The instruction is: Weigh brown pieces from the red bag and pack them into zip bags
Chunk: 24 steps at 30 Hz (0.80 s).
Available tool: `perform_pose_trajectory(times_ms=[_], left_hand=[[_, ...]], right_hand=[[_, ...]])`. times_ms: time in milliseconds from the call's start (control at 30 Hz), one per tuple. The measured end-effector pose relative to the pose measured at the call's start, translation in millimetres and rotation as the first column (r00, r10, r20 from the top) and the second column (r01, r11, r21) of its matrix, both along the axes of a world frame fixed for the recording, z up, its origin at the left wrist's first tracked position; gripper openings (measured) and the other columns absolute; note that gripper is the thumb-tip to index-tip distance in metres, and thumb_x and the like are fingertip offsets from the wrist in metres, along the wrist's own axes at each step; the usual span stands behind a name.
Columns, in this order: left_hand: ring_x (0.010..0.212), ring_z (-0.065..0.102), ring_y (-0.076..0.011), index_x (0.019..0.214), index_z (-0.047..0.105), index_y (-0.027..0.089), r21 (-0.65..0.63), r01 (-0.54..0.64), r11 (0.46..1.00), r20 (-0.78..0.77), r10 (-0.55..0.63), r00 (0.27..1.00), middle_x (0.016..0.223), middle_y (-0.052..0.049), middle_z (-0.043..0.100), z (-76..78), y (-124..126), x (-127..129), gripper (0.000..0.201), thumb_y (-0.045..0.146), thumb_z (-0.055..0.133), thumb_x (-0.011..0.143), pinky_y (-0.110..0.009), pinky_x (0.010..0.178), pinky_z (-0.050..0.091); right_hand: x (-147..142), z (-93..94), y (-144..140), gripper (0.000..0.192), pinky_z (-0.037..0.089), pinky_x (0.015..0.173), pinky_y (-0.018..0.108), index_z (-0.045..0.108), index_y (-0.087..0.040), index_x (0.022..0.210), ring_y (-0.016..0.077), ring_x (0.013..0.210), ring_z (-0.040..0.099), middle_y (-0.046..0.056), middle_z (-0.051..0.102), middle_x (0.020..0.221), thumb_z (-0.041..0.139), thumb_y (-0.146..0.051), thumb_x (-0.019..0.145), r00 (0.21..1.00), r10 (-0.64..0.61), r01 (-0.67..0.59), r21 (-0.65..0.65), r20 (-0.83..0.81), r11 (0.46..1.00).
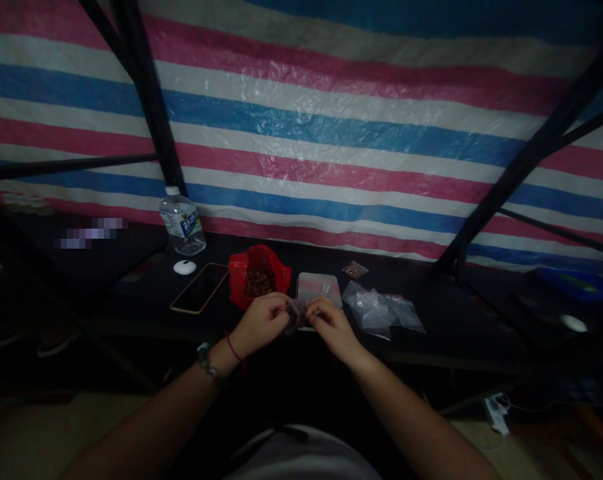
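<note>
Between my two hands is a small clear plastic bag (296, 316) with something dark in it. My left hand (262, 324) pinches its left side, and my right hand (333, 328) pinches its right side. Just behind the bag sits a flat, pale-topped device like a small scale (311, 283), with a small clear item (326, 287) on top. To the left stands an open red bag (238, 277) holding many small brown pieces (259, 283). Several empty clear bags (374, 308) lie to the right of my right hand, and a filled small bag (355, 269) rests behind them.
A phone (200, 288), a white mouse-like object (184, 267) and a clear plastic bottle (183, 223) stand left on the black table (446, 327). Dark metal frame bars (148, 100) rise before the striped sheet. At far right are a blue tray (581, 283) and a white object (574, 323).
</note>
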<state>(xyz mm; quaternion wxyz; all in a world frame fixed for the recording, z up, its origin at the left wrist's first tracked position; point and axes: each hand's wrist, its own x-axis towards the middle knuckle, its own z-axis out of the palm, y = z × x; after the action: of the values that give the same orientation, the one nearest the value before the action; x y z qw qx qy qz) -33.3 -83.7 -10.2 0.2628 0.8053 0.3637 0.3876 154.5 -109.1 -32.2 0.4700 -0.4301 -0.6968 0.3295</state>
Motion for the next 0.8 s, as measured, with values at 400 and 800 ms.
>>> perform_pose_trajectory(times_ms=[400,800], left_hand=[[0.058,0.054,-0.0112,0.063,0.056,0.015,0.032,-0.217,0.976,0.177,0.209,0.962,0.062,0.0,0.059,-1.1,16.7,-22.2,0.018,0.024,0.052,0.079,-0.021,0.055,0.042],[0.086,0.064,-0.0176,0.085,0.068,0.016,-0.024,-0.105,0.994,0.125,0.107,0.986,0.096,-0.008,0.069,3.6,23.9,-27.9,0.023,0.034,0.053,0.083,-0.029,0.077,0.051]], right_hand=[[-6.3,-15.2,8.9,0.037,0.049,0.064,0.024,0.06,-0.02,0.099,0.0118,0.071,0.065,0.003,0.067,0.096,0.076,-0.031,0.068,0.722,-0.055,-0.411,-0.491,-0.689,0.768],[-24.0,-12.2,19.7,0.038,0.051,0.068,0.025,0.061,-0.02,0.097,0.0131,0.075,0.064,0.004,0.067,0.098,0.077,-0.033,0.065,0.726,-0.141,-0.256,-0.454,-0.674,0.854]])
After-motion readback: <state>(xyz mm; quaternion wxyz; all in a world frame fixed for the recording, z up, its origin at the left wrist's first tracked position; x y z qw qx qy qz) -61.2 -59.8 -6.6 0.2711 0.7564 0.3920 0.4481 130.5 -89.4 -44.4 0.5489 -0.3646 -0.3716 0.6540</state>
